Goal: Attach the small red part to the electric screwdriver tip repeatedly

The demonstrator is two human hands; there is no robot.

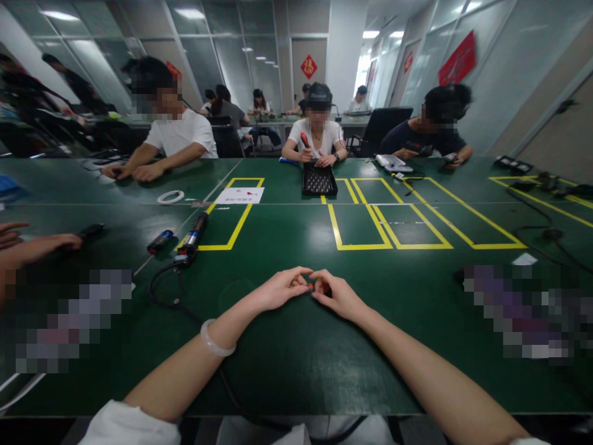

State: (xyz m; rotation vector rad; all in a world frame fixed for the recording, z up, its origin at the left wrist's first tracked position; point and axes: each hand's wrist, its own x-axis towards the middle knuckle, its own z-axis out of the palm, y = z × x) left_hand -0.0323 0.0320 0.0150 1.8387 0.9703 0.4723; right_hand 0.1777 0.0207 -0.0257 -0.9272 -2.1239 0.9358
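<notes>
Above the green table, in front of me, my left hand [288, 288] and my right hand [339, 295] meet at their fingertips. Between them sits a small orange-and-dark part [311, 287], too small to name more exactly. My left thumb and fingers pinch it from the left. The right hand's fingers are curled, with thumb and fingertips at the part's right side; they partly hide it. Beyond my left forearm lies a dark cylindrical tool [194, 235] with a cable, and a shorter black-and-blue cylinder [160, 241] lies beside it.
Yellow tape outlines [365, 246] mark the green table [296, 364]. A white paper sheet [241, 195] and a tape roll [170, 197] lie farther off. Across sits a co-worker [319, 133] behind a black tray [319, 190]. Another person's hand [60, 242] reaches in at left.
</notes>
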